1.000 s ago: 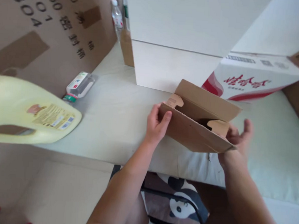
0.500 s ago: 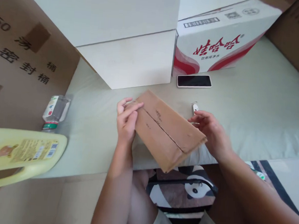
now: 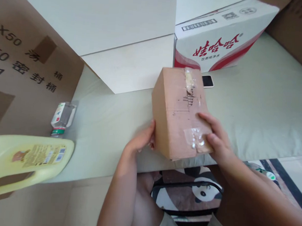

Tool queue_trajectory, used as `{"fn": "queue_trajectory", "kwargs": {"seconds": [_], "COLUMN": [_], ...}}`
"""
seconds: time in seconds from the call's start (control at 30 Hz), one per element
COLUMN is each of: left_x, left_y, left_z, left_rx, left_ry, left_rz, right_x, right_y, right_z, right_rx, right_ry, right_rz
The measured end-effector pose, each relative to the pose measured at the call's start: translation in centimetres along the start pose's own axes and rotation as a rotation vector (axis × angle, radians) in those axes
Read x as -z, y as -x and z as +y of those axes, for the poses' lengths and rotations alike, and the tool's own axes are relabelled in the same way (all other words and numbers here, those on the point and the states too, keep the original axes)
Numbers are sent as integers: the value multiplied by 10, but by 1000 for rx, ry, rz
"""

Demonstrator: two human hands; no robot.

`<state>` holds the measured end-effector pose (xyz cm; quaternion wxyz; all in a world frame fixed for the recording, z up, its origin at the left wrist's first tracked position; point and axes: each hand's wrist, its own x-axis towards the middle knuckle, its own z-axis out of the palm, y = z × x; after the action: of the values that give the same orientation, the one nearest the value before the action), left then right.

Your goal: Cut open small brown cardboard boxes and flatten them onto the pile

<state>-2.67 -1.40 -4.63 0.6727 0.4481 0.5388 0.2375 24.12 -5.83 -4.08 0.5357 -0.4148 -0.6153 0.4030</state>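
Note:
A small brown cardboard box (image 3: 181, 111) is held up between my two hands, above the green-covered surface. Its facing side carries dark print and pieces of clear tape. My left hand (image 3: 146, 136) grips the lower left side, the thumb against the narrow face and the other fingers mostly hidden beneath. My right hand (image 3: 216, 137) holds the right edge, fingers lying on the taped face. Behind the box, a phone (image 3: 208, 81) lies on the surface, mostly covered from view.
A white carton with red lettering (image 3: 221, 50) and a large white box (image 3: 133, 64) stand behind. At left are a big brown carton (image 3: 28, 71), a clear bottle (image 3: 63, 118) lying down and a yellow jug (image 3: 43, 157). The green surface (image 3: 106, 124) spreads around my hands.
The cardboard box has been turned, so its taped, printed face shows now. My right hand has closed on its right edge, and my left hand has shifted lower and to the right.

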Motion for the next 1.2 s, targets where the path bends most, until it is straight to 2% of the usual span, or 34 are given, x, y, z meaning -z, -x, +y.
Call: {"fn": "queue_trajectory", "kwargs": {"seconds": [0.03, 0.07, 0.1, 0.13, 0.2, 0.23, 0.27, 0.33, 0.4, 0.47, 0.5, 0.57, 0.6, 0.7, 0.77, 0.83, 0.87, 0.9, 0.97, 1.03, 1.2], "left_x": [2, 5, 8, 10, 13, 14, 13, 9, 5, 1, 0, -1, -1, -1, -2, -3, -4, -4, -7, -10, -16], "left_y": [1, 1, 0, -2, -6, -7, -9, -9, -9, -9, -9, -10, -10, -10, -10, -10, -10, -10, -10, -9, -7], "left_z": [0, 0, 1, 2, 3, 4, 4, 6, 7, 8, 8, 8, 8, 8, 8, 8, 9, 9, 9, 9, 10], "left_rx": [90, 110, 59, -78, -452, -625, -766, -954, -1029, -1061, -1073, -1088, -1095, -1103, -1089, -1077, -1079, -1086, -1096, -1079, -1054], "left_ry": [-147, -267, -346, -359, -262, -216, -210, -312, -430, -449, -446, -453, -457, -456, -465, -476, -475, -469, -465, -482, -490], "left_rz": [-124, -156, -94, 61, 419, 524, 561, 535, 532, 561, 571, 580, 582, 587, 591, 596, 600, 603, 613, 632, 691], "right_x": [2, 3, 5, 5, 5, 4, 3, 2, 3, 7, 11, 19, 23, 31, 31, 28, 25, 22, 16, 9, -5], "right_y": [-1, -3, -5, -6, -10, -12, -13, -16, -19, -23, -25, -30, -32, -38, -41, -41, -40, -37, -26, -14, 4], "right_z": [1, 1, 0, -2, -8, -10, -13, -14, -10, -2, 3, 13, 17, 24, 21, 10, 2, -9, -34, -58, -91], "right_rx": [-29, -54, -72, -88, -107, -106, -100, -112, -188, -328, -407, -540, -582, -634, -657, -606, -527, -419, -182, -18, 309], "right_ry": [-24, -35, -39, -36, -28, -29, -30, 7, 196, 557, 747, 1012, 1066, 953, 647, 244, 60, -89, -235, -166, 402], "right_rz": [43, 58, 47, 15, -69, -121, -178, -250, -147, 12, 43, -25, -75, -110, -45, 94, 173, 243, 308, 258, -69]}}
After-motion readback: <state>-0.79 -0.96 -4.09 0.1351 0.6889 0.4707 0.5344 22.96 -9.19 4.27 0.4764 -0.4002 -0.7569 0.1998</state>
